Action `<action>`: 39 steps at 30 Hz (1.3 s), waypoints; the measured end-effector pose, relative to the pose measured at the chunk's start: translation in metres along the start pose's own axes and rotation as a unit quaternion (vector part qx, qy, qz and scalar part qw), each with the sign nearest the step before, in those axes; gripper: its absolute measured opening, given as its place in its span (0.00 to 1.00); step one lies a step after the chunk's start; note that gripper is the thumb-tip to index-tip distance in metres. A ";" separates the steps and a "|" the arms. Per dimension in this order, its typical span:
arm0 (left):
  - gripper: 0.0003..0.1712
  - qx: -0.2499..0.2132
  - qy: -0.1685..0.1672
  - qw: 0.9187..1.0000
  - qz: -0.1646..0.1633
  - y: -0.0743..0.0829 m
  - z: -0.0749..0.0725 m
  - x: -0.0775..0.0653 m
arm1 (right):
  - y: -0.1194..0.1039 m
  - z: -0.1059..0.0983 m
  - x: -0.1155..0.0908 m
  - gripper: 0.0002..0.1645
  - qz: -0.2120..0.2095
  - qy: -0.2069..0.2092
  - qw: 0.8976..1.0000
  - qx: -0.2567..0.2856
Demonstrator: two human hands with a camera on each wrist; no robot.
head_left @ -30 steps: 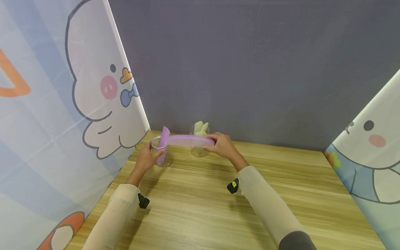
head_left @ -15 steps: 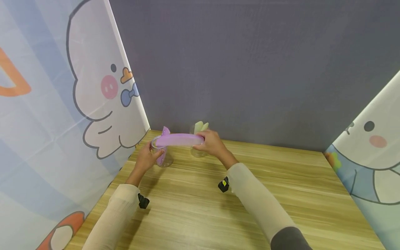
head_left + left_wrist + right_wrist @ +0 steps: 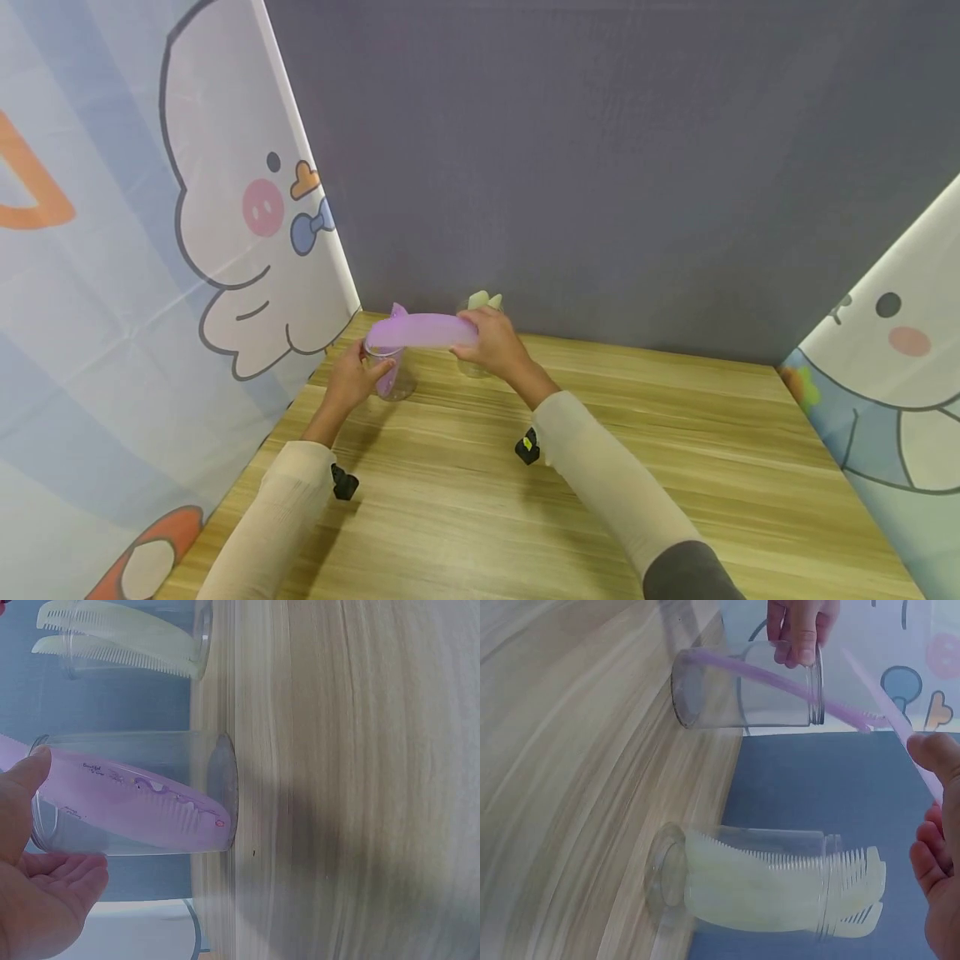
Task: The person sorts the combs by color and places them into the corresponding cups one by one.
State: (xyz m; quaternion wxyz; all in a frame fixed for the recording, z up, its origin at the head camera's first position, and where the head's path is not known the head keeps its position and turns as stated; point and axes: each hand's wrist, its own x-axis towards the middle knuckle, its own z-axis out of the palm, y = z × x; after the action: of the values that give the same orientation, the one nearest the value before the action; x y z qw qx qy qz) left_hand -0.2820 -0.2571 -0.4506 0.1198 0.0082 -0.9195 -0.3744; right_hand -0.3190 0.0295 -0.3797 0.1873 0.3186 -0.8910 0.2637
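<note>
My left hand [image 3: 351, 379] grips a clear jar [image 3: 180, 754] near its mouth, thumb on one side and fingers on the other. Inside that jar a purple comb [image 3: 135, 799] leans with its upper end sticking out. Between the thumb and fingers of my right hand [image 3: 495, 340] is another purple comb [image 3: 423, 331], held roughly level in the head view. Its free end is over the mouth of the jar; in the right wrist view that comb [image 3: 889, 701] is outside the jar, beyond its rim.
A second clear jar [image 3: 810, 840] holds pale green combs [image 3: 780, 892], partly behind my right hand in the head view. Both jars stand on the wood-grain table [image 3: 465, 500] near the dark back wall [image 3: 600, 167]. A printed curtain [image 3: 247, 250] borders the left side.
My right hand has moved left with the purple comb, bringing its free end from beside the jar to over its mouth. The left hand and jar have stayed in place.
</note>
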 end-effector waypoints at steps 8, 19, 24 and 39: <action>0.43 -0.006 0.000 1.000 0.001 0.002 -0.003 -0.001 | -0.016 -0.001 0.006 0.34 -0.046 0.049 0.997 -0.024; 0.43 0.000 -0.004 1.000 -0.004 0.000 -0.002 -0.001 | -0.038 0.005 0.019 0.35 -0.065 0.043 0.997 -0.026; 0.42 -0.002 -0.001 1.000 0.003 0.002 -0.002 -0.002 | -0.044 0.011 0.023 0.36 -0.065 0.065 0.996 -0.019; 0.43 -0.012 0.000 1.000 0.007 -0.002 0.000 0.000 | -0.052 0.022 0.029 0.29 0.004 0.039 0.996 0.079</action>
State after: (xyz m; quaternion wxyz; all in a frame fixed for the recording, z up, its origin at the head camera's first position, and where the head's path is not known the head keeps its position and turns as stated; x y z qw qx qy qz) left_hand -0.2825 -0.2584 -0.4516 0.1228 0.0009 -0.9151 -0.3842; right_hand -0.3091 -0.0314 -0.3639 0.1947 0.3185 -0.8605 0.3466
